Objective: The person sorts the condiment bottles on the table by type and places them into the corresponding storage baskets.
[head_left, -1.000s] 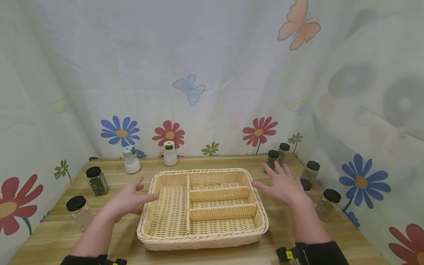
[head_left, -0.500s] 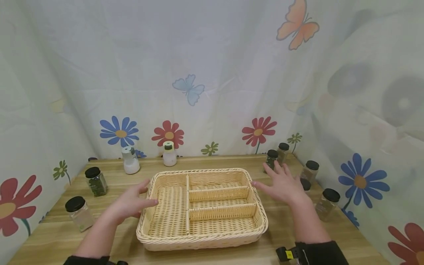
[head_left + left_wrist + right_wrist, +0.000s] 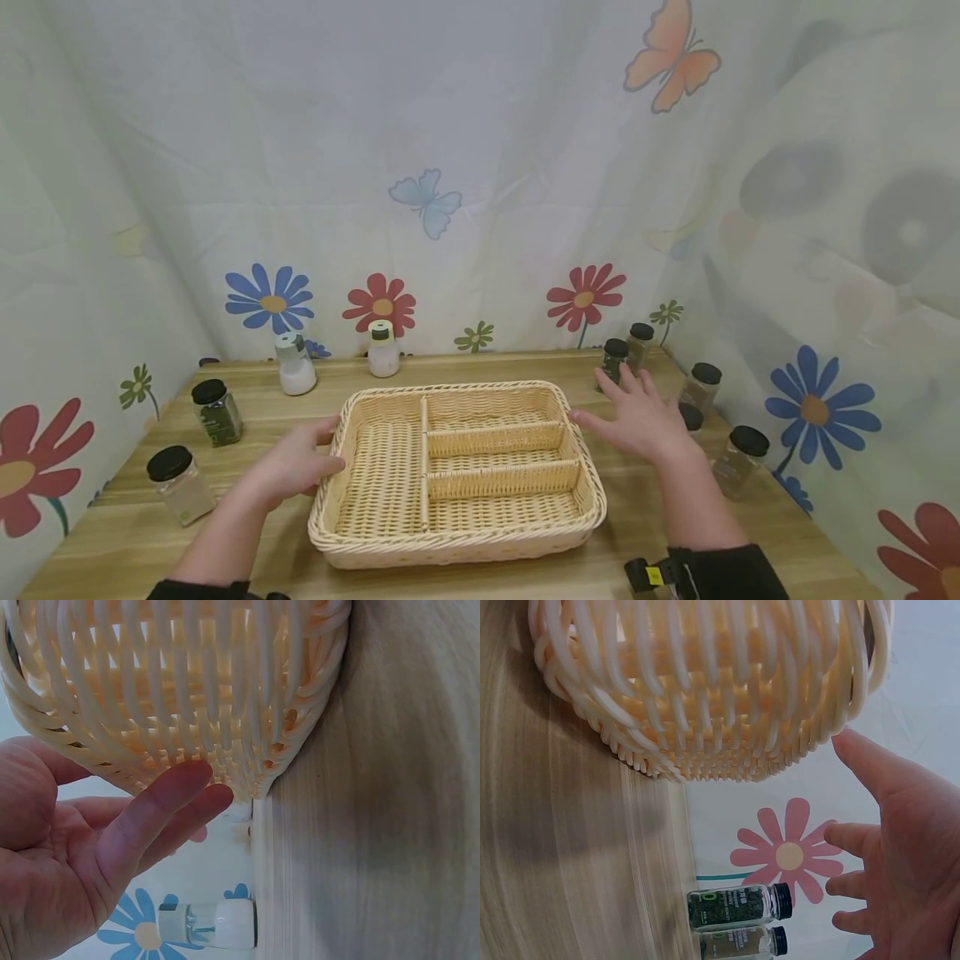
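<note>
A pale wicker basket (image 3: 457,546) with dividers stands on the wooden table. My left hand (image 3: 294,462) holds its left side: the thumb hooks over the rim, and in the left wrist view the fingers (image 3: 161,806) lie against the outer weave. On the other side, my right hand (image 3: 637,417) is spread with straight fingers, its thumb tip at or touching the right rim. The right wrist view shows those fingers (image 3: 849,883) apart from the woven wall. Whether the right thumb presses the rim, I cannot tell.
Black-lidded spice jars stand at left, a green one (image 3: 217,412) and a pale one (image 3: 183,492). Two white-based shakers (image 3: 297,371) are at the back. Several more jars (image 3: 738,467) stand at right, some partly behind the right hand. A printed curtain (image 3: 480,125) encloses the table.
My left hand has moved down and closed in on the basket's left rim, its thumb drawing back toward the edge. The right hand and the basket have stayed almost in place.
</note>
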Demonstrator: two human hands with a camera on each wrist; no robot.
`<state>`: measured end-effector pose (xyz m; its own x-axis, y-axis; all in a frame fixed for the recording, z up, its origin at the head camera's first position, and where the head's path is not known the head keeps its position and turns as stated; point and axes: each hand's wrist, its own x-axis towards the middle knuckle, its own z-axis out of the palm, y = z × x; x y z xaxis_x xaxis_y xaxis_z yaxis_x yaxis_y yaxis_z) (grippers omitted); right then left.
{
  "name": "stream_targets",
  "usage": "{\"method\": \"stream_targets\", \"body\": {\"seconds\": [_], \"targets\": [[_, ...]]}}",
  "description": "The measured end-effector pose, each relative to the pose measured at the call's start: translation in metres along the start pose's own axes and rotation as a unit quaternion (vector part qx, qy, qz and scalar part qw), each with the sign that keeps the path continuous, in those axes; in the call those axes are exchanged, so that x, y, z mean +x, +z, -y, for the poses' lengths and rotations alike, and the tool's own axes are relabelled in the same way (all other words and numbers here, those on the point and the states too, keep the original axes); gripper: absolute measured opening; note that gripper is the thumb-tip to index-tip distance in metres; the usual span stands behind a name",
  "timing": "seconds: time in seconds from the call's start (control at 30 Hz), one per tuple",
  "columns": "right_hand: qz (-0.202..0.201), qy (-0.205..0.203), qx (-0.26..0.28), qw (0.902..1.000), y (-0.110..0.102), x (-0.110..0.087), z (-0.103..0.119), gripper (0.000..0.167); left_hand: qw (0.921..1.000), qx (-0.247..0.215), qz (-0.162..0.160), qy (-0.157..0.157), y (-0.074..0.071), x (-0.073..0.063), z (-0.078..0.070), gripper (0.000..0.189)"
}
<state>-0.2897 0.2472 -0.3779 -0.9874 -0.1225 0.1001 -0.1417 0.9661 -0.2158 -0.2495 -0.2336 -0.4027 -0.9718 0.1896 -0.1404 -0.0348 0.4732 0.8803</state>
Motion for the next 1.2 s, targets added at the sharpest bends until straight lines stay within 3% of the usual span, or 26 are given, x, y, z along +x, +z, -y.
{"method": "stream_targets", "body": {"seconds": [0.33,0.7,1.2], "targets": [[-0.001,0.004,0.002,1.0,0.0,-0.001,0.0,0.106,0.9999,0.002,0.015,-0.006,-0.001,0.0,-0.002,0.075],[0.002,0.01,0.007,0.9999,0.0,0.0,-0.004,0.11,0.9994,0.021,-0.007,-0.026,-0.004,-0.001,0.001,0.072],[0.002,0.01,0.007,0.9999,-0.004,-0.002,-0.002,0.111,0.9994,-0.007,-0.005,-0.034,-0.016,-0.009,0.008,0.074]]}}
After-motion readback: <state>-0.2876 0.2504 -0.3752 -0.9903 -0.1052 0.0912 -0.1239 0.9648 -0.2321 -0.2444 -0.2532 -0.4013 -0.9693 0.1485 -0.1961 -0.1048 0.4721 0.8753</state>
